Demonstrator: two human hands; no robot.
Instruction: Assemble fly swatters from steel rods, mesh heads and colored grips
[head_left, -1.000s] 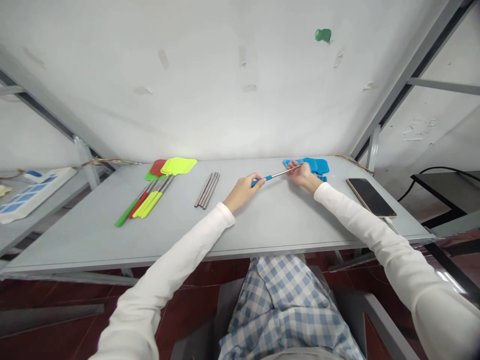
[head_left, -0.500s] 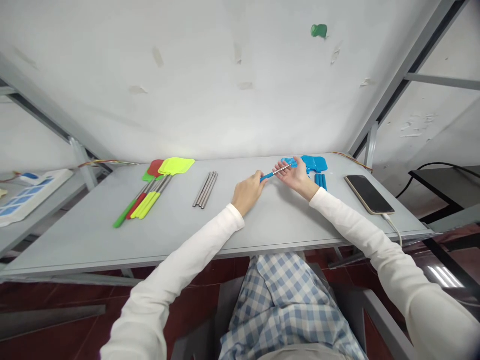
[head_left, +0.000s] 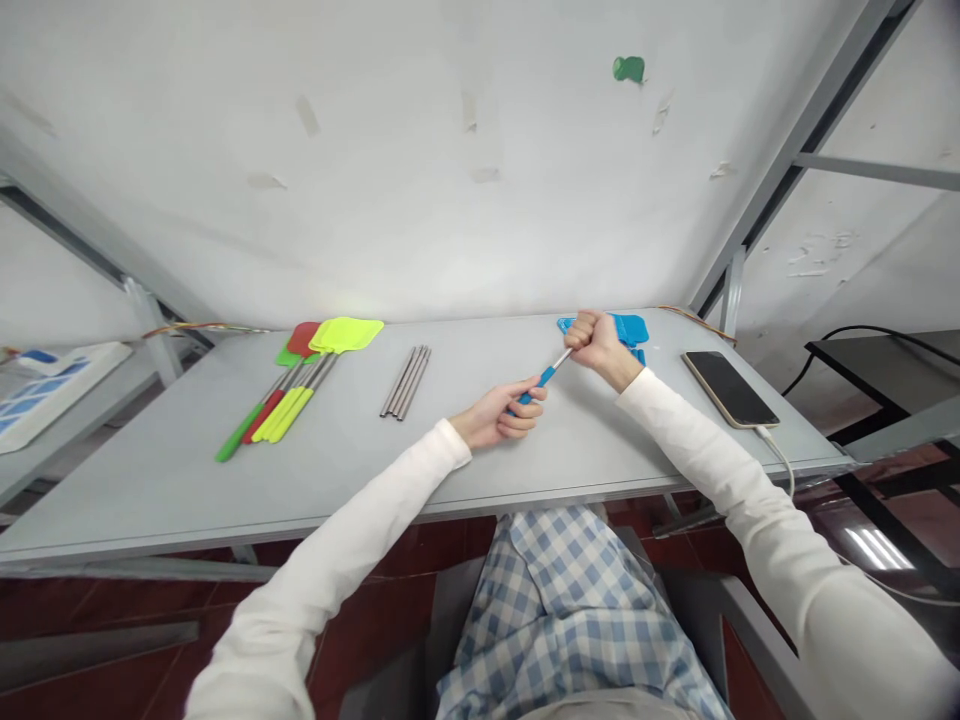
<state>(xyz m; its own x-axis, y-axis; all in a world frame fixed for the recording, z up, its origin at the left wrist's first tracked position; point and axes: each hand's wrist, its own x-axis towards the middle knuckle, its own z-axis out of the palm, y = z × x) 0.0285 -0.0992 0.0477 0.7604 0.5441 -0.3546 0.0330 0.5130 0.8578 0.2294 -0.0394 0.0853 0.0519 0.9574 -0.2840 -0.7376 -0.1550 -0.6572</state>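
Observation:
My left hand (head_left: 504, 413) is closed round a blue handle (head_left: 547, 376), which slants up to the right. A thin metal rod (head_left: 562, 358) runs from this handle into my right hand (head_left: 594, 343), whose fingers are wrapped in a fist about it. Just behind my right fist lie blue fly swatter heads (head_left: 631, 329), partly covered by it. Some loose blue handles (head_left: 638, 356) show at its edge, mostly hidden. Left of my hands several bare metal rods (head_left: 406, 383) lie side by side on the grey table (head_left: 450, 480).
Fly swatters with yellow (head_left: 352, 334), red and green heads lie in a bunch at the table's left. A phone (head_left: 730, 388) with a white charging cable (head_left: 778, 450) rests at the right. The wall (head_left: 420, 240) stands along the back edge.
My right hand, open beneath the rod before, has closed round it. The left hand has turned palm up and shifted slightly lower, keeping hold of the blue handle, now tilted more steeply.

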